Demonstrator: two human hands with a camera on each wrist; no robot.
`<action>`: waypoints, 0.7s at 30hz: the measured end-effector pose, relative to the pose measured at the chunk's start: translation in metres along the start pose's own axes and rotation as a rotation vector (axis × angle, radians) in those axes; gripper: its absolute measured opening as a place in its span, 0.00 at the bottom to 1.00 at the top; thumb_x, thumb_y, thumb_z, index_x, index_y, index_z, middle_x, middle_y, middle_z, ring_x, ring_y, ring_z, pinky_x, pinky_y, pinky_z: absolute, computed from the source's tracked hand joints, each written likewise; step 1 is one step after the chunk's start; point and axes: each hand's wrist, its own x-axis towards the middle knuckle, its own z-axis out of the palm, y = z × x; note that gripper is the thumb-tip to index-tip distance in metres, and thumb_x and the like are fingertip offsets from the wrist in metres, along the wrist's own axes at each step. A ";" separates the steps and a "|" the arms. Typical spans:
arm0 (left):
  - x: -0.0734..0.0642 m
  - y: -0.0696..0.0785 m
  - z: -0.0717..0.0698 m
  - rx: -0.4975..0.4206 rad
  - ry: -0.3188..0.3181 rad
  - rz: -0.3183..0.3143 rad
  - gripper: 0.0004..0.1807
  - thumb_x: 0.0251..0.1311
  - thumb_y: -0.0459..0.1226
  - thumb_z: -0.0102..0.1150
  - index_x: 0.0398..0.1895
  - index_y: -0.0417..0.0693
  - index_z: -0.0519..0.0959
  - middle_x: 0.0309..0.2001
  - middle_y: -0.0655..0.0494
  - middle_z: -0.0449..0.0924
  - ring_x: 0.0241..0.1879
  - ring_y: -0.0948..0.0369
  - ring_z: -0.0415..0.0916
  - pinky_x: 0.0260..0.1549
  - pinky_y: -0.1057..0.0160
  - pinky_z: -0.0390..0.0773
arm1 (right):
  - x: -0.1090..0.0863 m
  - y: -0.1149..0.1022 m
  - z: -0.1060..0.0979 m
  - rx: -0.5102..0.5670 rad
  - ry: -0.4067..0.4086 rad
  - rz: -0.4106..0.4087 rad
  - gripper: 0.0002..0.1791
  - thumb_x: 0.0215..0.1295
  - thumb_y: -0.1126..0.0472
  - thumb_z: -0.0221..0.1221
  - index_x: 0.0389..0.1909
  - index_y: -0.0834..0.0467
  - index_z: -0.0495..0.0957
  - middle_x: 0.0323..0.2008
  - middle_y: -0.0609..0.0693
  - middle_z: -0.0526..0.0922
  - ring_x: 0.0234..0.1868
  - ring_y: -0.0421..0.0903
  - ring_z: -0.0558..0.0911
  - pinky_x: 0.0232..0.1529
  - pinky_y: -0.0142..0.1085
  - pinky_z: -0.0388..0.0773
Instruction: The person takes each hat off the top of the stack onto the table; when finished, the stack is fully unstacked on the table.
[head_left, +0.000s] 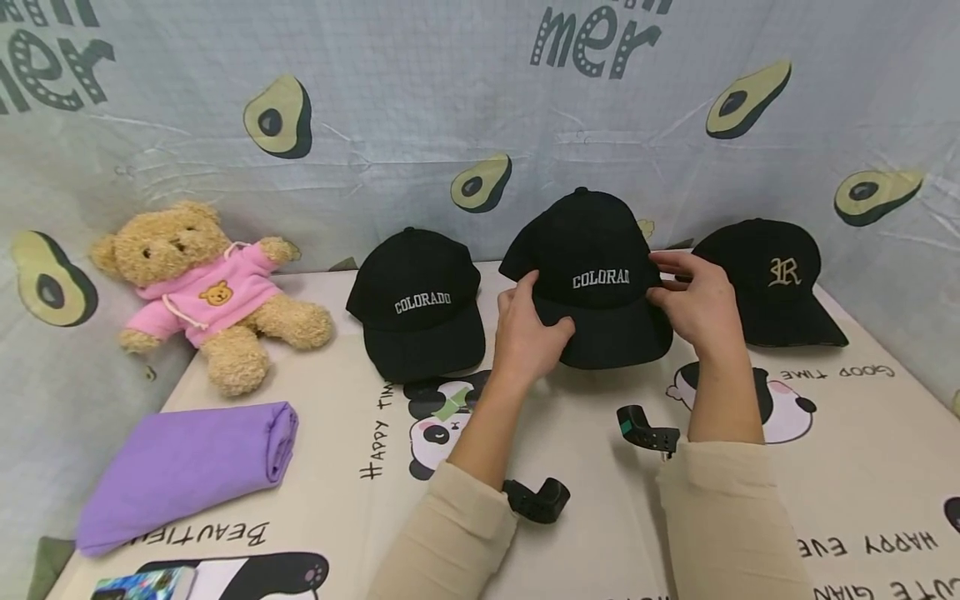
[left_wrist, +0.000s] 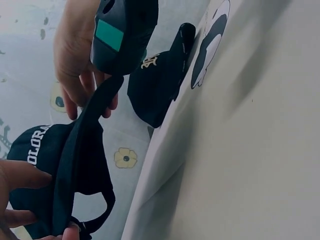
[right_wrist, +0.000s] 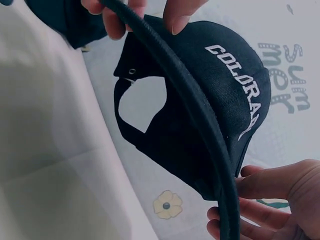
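A black baseball cap [head_left: 585, 237] with white COLORADO lettering is held up off the table, its brim toward me. My left hand [head_left: 527, 333] pinches the brim's left side, thumb on the front. At the brim's right side, my right hand [head_left: 697, 300] grips the edge between thumb and fingers and covers the last letter. The right wrist view shows the cap's back opening and strap [right_wrist: 131, 112] hanging below the raised crown. A second black COLORADO cap [head_left: 420, 308] rests to the left, and a black cap with a gold R [head_left: 768, 279] rests to the right.
A teddy bear [head_left: 213, 292] in a pink hoodie leans at the back left. Nearer lies a folded purple cloth [head_left: 191, 467], with a small colourful box [head_left: 146, 585] at the front left edge. A printed curtain [head_left: 375, 100] hangs behind the table [head_left: 600, 533].
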 end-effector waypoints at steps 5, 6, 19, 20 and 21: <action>0.002 0.004 0.005 -0.004 -0.006 -0.006 0.42 0.62 0.38 0.64 0.80 0.54 0.60 0.74 0.44 0.61 0.67 0.45 0.70 0.68 0.46 0.71 | 0.002 0.002 -0.004 0.005 0.021 0.002 0.30 0.72 0.69 0.58 0.74 0.54 0.71 0.73 0.63 0.70 0.73 0.63 0.72 0.68 0.61 0.71; 0.002 0.004 0.006 -0.005 -0.008 -0.007 0.42 0.63 0.38 0.64 0.80 0.55 0.60 0.74 0.44 0.60 0.67 0.45 0.70 0.68 0.46 0.71 | 0.002 0.003 -0.004 0.004 0.024 0.005 0.30 0.72 0.68 0.58 0.74 0.54 0.71 0.73 0.63 0.70 0.73 0.63 0.72 0.69 0.61 0.71; 0.004 0.007 0.014 -0.015 -0.021 -0.038 0.42 0.63 0.39 0.65 0.81 0.55 0.60 0.74 0.45 0.60 0.68 0.45 0.69 0.69 0.46 0.70 | 0.005 0.011 -0.002 0.036 0.069 0.031 0.29 0.72 0.69 0.58 0.73 0.54 0.72 0.72 0.63 0.70 0.73 0.61 0.72 0.69 0.59 0.71; 0.004 0.007 0.015 -0.014 -0.024 -0.038 0.42 0.63 0.39 0.65 0.81 0.55 0.60 0.74 0.45 0.60 0.68 0.45 0.69 0.69 0.46 0.70 | 0.006 0.013 -0.002 0.042 0.078 0.032 0.29 0.72 0.69 0.58 0.73 0.54 0.73 0.72 0.62 0.71 0.73 0.60 0.72 0.69 0.58 0.71; 0.005 0.006 0.017 -0.013 -0.026 -0.037 0.42 0.63 0.39 0.65 0.81 0.55 0.60 0.74 0.44 0.60 0.68 0.45 0.69 0.69 0.47 0.70 | 0.006 0.014 -0.002 0.049 0.087 0.033 0.29 0.72 0.69 0.58 0.72 0.53 0.73 0.72 0.62 0.71 0.73 0.59 0.72 0.69 0.57 0.71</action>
